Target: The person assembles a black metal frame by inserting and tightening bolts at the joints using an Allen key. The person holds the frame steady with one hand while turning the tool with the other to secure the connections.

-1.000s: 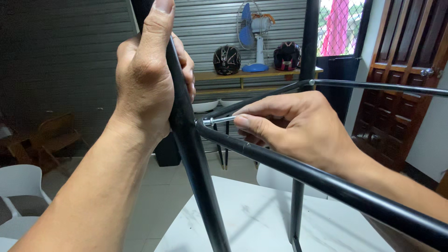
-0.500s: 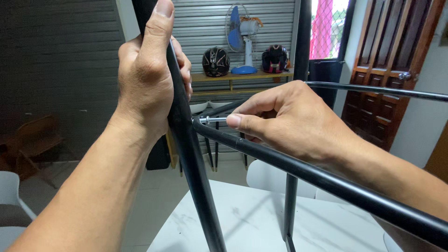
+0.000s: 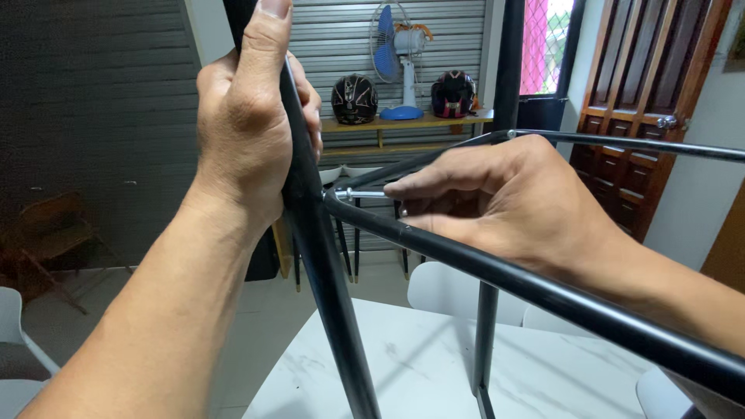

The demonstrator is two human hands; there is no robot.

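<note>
- the left hand [image 3: 248, 116] is closed around a black metal tube [image 3: 326, 287] that runs steeply from the top of the view down toward the desk [image 3: 403, 372], thumb laid up along it.
- the right hand [image 3: 504, 202] pinches a small silver bolt [image 3: 358, 193] between thumb and forefinger, right at the joint where a second black tube [image 3: 543, 291] meets the first.
- that second tube slants down to the right, passing under the right wrist.
- a thinner black rod [image 3: 621, 142] crosses behind the right hand, and a black upright post [image 3: 486, 334] stands on the white marble-look desk.
- behind, a wooden shelf [image 3: 403, 124] carries two dark helmets [image 3: 355, 98] and a blue-bladed standing fan [image 3: 400, 58] between them.
- a brown panelled door [image 3: 644, 116] is at right; white chairs [image 3: 446, 287] stand beyond the desk.
</note>
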